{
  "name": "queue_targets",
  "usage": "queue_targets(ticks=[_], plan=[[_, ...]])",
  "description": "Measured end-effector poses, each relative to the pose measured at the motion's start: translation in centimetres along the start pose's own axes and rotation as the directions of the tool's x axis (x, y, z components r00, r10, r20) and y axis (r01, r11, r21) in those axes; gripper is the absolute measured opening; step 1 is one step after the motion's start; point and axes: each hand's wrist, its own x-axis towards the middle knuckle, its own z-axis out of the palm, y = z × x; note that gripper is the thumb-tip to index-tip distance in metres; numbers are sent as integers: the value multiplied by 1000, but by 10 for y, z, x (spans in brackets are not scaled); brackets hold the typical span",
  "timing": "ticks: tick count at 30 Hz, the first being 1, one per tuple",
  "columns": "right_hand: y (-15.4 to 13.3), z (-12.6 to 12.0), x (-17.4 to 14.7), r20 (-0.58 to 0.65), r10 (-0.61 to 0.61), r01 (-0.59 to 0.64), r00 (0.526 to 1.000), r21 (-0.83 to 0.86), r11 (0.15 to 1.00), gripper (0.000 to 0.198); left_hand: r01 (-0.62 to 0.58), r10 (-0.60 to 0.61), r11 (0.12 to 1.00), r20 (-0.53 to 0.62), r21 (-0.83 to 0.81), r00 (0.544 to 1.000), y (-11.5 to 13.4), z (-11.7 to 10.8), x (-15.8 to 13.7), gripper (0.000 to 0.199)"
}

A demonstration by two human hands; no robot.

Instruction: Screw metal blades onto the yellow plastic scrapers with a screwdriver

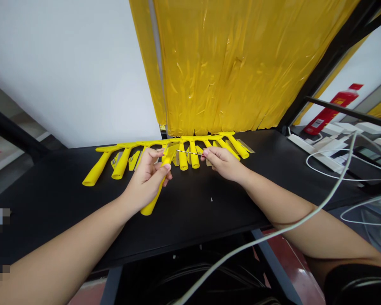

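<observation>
Bench, one, black-topped (pixel 241 207); along its far edge, a row of yellow tools (pixel 183 160), heads to the back, hollow-ended handles toward the front; among the handles, small yellow pieces (pixel 133 161) and thin plates (pixel 247 146) (several partly hidden); nearer the front edge, apart from the row, one tiny screw-like item (pixel 211 199); at far right, white flat pieces (pixel 317 155), grouped.
</observation>
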Motion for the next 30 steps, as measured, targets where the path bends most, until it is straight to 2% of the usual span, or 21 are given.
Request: queue_targets(ticks=[3, 6, 10, 13, 17, 19, 22, 25, 27, 30], plan=[[0, 1, -3, -24, -79, 79, 997, 16, 997, 38, -3, 3, 1000, -16, -1, 1000, 0, -1, 1, 33], [1, -1, -1, -70, -59, 55, 996, -65, 996, 36, -4, 4, 1000, -2, -2, 1000, 0, -1, 1, 35], [-1, -2, 1, -5, 11, -11, 1000, -91, 996, 54, -15, 15, 1000, 10, 1, 1000, 2, 2, 0, 35], [-3, -1, -3, 22, -54, 54, 998, -23, 998, 35, -7, 7, 1000, -1, -2, 1000, 2, 2, 0, 34], [-2, -2, -3, -66, -99, 94, 993, -69, 993, 31, -6, 7, 1000, 2, -15, 1000, 2, 1, 0, 36], [-1, -3, -1, -77, -65, 55, 995, -132, 990, 38, -9, 9, 1000, 8, -10, 1000, 2, 1, -1, 36], [-2, -4, 0, -18, -37, 33, 999, -163, 986, 52, -5, 5, 1000, 22, -8, 1000, 2, 1, -2, 34], [-2, -3, -4, 15, -97, 98, 995, -85, 992, 32, -7, 7, 1000, 15, -13, 1000, 2, 1, -1, 34], [-2, -2, -6, 6, -139, 139, 990, -62, 988, 27, -13, 13, 1000, 7, -14, 1000, 2, 1, -1, 35], [-1, -3, -5, -74, -142, 131, 987, -144, 981, 25, -5, 5, 1000, 3, -14, 1000, 2, 0, 0, 34]])
